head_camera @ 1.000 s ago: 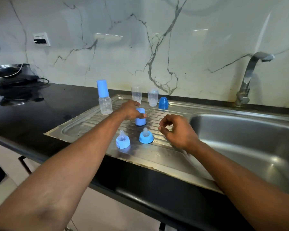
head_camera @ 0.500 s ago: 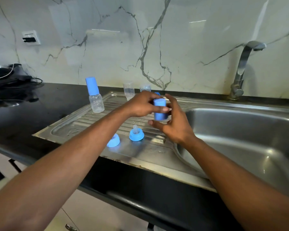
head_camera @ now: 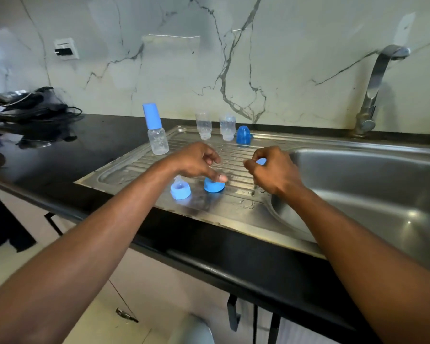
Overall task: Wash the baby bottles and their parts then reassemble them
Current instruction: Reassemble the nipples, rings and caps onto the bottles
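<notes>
Blue-capped bottle (head_camera: 156,135) stands assembled far left on the drainboard (head_camera: 124,170); two clear bottles (head_camera: 203,125) remain bare. Left hand (head_camera: 196,161) pinches a nipple ring (head_camera: 214,186); right hand (head_camera: 271,170) curls round a blue cap (head_camera: 261,161). Reassembly looks roughly a third done.

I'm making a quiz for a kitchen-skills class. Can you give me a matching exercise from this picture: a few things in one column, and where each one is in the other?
Things
1. capped bottle
2. dome cap
3. blue cap
4. nipple ring

Places
A. under the left hand's fingers, on the drainboard
B. in the right hand, mostly hidden
C. standing at the drainboard's far left
D. at the back of the drainboard, right of two open clear bottles

Pairs: 1-C, 2-D, 3-B, 4-A
</notes>
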